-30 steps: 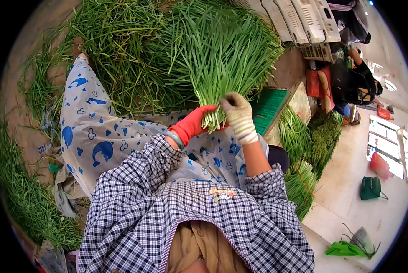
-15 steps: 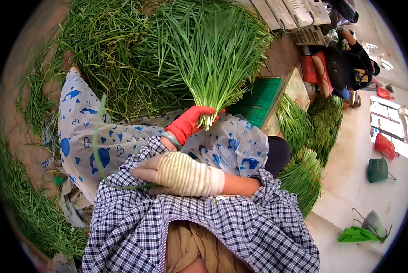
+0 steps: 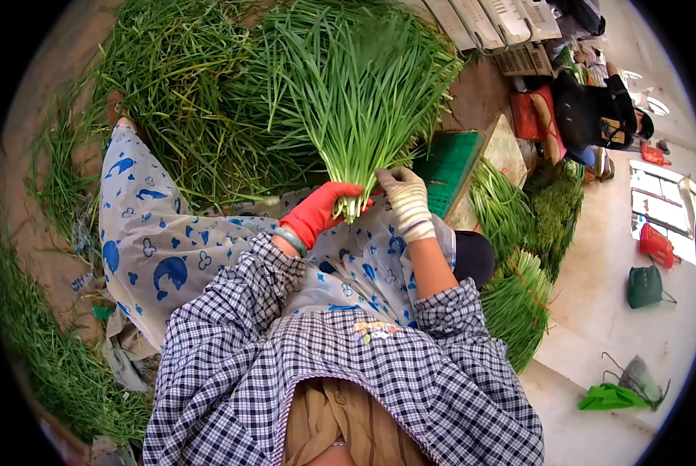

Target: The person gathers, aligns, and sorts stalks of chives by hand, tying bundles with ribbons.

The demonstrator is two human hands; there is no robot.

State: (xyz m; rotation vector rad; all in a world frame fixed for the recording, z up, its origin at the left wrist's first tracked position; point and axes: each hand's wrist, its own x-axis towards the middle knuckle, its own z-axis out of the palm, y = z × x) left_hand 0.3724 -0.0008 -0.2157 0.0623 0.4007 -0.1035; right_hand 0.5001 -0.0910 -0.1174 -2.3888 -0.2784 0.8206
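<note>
My left hand (image 3: 317, 213), in a red rubber glove, is closed around the pale stem ends of a bunch of garlic chives (image 3: 363, 124). The green leaves fan out away from me over the heap. At the bunch's right edge, just above the stem ends, is my right hand (image 3: 404, 198) in a striped cream knit glove. Its fingers are bent together against the outer stems; what they pinch, if anything, is too small to make out. Beneath both hands lies a whitish apron (image 3: 169, 233) with blue prints, spread over my legs.
A large heap of loose greens (image 3: 185, 93) lies ahead and left. To the right are a green board (image 3: 449, 171) and tied bundles of chives (image 3: 515, 303). Pale plastic crates (image 3: 511, 23) stand at the back right, near another person (image 3: 596, 109) in dark clothes.
My right hand has swung from in front of my chest, where it held a long green leaf, to the bunch's right edge. That leaf is gone from it. My left hand stays in place.
</note>
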